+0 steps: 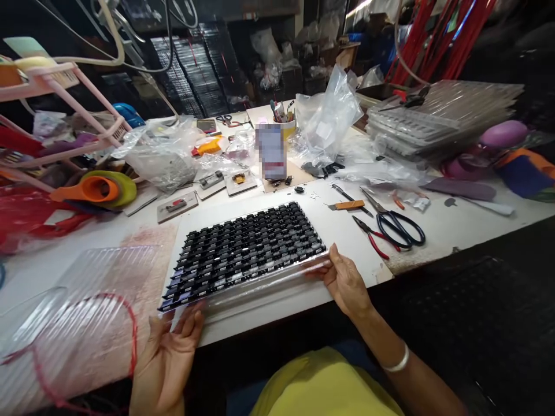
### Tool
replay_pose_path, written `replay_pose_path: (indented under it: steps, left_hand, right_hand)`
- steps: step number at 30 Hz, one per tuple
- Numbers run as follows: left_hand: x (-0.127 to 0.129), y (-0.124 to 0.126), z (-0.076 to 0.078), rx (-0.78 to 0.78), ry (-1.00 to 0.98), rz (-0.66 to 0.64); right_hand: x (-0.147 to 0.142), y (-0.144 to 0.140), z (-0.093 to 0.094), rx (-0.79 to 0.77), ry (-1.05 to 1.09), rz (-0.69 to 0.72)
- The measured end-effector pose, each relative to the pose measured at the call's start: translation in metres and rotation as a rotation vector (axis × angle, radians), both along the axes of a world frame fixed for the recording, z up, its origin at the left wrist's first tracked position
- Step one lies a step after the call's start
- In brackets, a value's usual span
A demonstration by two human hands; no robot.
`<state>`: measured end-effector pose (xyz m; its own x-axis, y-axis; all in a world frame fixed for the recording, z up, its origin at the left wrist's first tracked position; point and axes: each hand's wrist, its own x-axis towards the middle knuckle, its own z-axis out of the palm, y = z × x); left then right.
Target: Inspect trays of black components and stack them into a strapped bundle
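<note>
A clear plastic tray (pixel 264 287) filled with rows of small black plastic parts (pixel 247 245) is held between my two hands over the white work surface. My left hand (pixel 167 355) grips its near left corner, the thumb at the edge and the fingers partly underneath. At the near right corner, my right hand (pixel 344 277) pinches the tray, with some fingers seen through the clear plastic. The near side of the tray looks raised a little; whether its far side touches the table cannot be made out.
Right of the tray lie black-handled scissors (pixel 396 225), red-handled pliers (pixel 375 237) and an orange-handled knife (pixel 349 205). An empty clear tray (pixel 108 271) and red cord (pixel 132 323) lie at left. Clear trays are stacked (pixel 407 136) at back right; plastic bags (pixel 325 115) crowd the back.
</note>
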<state>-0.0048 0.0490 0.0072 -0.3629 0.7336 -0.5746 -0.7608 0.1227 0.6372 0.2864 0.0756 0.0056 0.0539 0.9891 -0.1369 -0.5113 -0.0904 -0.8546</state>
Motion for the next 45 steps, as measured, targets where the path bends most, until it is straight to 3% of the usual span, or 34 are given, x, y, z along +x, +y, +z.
replay_pose_path:
  steps: [3, 8, 10, 13, 14, 16, 19, 23, 25, 27, 31, 33, 35, 38, 40, 43, 45]
  left_hand:
    - [-0.003, -0.005, 0.004, 0.090, 0.021, -0.030]
    - [-0.004, -0.004, 0.003, 0.229, 0.159, 0.022]
    - [-0.001, -0.005, 0.000, 0.183, 0.246, 0.042]
    - [0.008, -0.016, -0.004, 0.118, 0.373, 0.026]
    - [0.014, -0.022, -0.006, 0.117, 0.402, 0.005]
    - [0.029, -0.036, -0.008, 0.124, 0.425, -0.060]
    - [0.056, -0.052, -0.012, 0.150, 0.454, -0.123]
    - [0.063, -0.053, -0.015, 0.163, 0.544, -0.117]
    - [0.045, -0.045, -0.012, 0.130, 0.585, -0.142]
    - [0.016, -0.031, -0.005, 0.079, 0.650, -0.205]
    - [-0.042, 0.023, 0.011, -0.041, 0.849, -0.496]
    - [-0.052, 0.060, 0.018, -0.037, 1.024, -0.659]
    - [-0.044, 0.096, 0.023, 0.007, 1.196, -0.798]
    - [-0.014, 0.132, 0.030, 0.129, 1.403, -0.918]
    - [0.003, 0.139, 0.035, 0.176, 1.410, -0.944]
    - [0.005, 0.120, 0.043, 0.283, 1.401, -0.873]
    - [-0.009, 0.091, 0.045, 0.351, 1.385, -0.743]
  right_hand:
    - [-0.012, -0.029, -0.001, -0.095, -0.024, 0.151]
    - [-0.037, -0.069, -0.025, -0.296, -0.046, 0.523]
    - [-0.035, -0.076, -0.024, -0.318, -0.239, 0.668]
    - [-0.018, -0.066, -0.004, -0.118, -0.709, 0.793]
    - [-0.010, -0.057, 0.004, -0.018, -0.846, 0.763]
    - [0.004, -0.028, 0.016, 0.166, -1.021, 0.568]
    - [0.016, 0.025, 0.014, 0.392, -1.253, 0.196]
    - [0.017, 0.064, -0.005, 0.487, -1.450, 0.201]
    - [0.015, 0.055, -0.002, 0.444, -1.450, 0.260]
    - [0.012, 0.033, 0.009, 0.376, -1.366, 0.412]
    - [-0.010, -0.018, 0.037, 0.383, -1.134, 0.809]
    - [-0.030, -0.034, 0.040, 0.454, -1.041, 0.944]
    - [-0.053, -0.041, 0.034, 0.527, -0.951, 1.033]
    - [-0.083, -0.045, 0.021, 0.588, -0.840, 1.068]
    - [-0.091, -0.047, 0.016, 0.600, -0.757, 1.077]
    - [-0.072, -0.049, 0.013, 0.590, -0.668, 1.007]
    - [-0.041, -0.044, 0.012, 0.504, -0.672, 0.800]
